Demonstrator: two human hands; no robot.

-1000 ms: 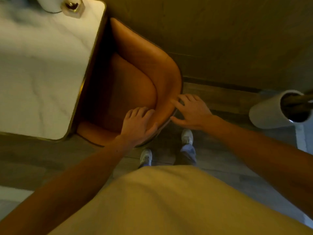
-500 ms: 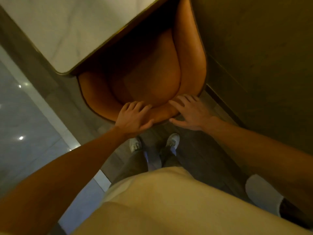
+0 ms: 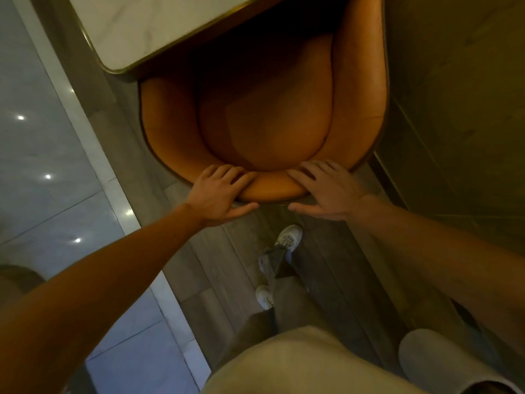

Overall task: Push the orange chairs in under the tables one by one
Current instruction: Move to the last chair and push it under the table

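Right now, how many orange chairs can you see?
1. The orange chair sits partly under the white table, beside the wall, with the left hand and right hand on its backrest. Others may stand outside the view.

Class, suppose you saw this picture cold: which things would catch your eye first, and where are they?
The orange chair fills the top centre, its seat partly under the marble table at upper left. Both hands rest on its curved back: left hand, right hand. Glossy floor tiles with light spots run down the left.

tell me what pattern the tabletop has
White marble with faint grey veins and a brass-coloured edge; the tabletop shows in the head view.
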